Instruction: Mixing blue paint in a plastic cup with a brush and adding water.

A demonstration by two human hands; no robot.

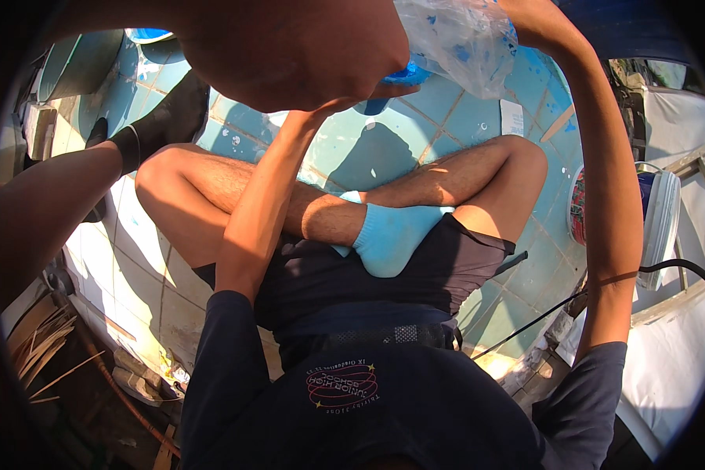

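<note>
My left hand [360,99] reaches forward, partly covered by another person's bent arm [290,51]. Its fingers curl under a bright blue container [407,74], whose shape is mostly hidden. A crumpled clear plastic bag [462,47] with blue smears hangs over that container. My right hand [518,9] comes to the bag's upper right side at the top edge, where its fingers are out of sight. I sit cross-legged, a light blue sock [395,239] on my foot.
Light blue floor tiles [368,141] carry white and blue spots. Another person's leg in a black sock [164,121] extends from the left. A white card [512,117] lies ahead on the right, near a bucket [659,211]. A black cable [529,323] crosses at right.
</note>
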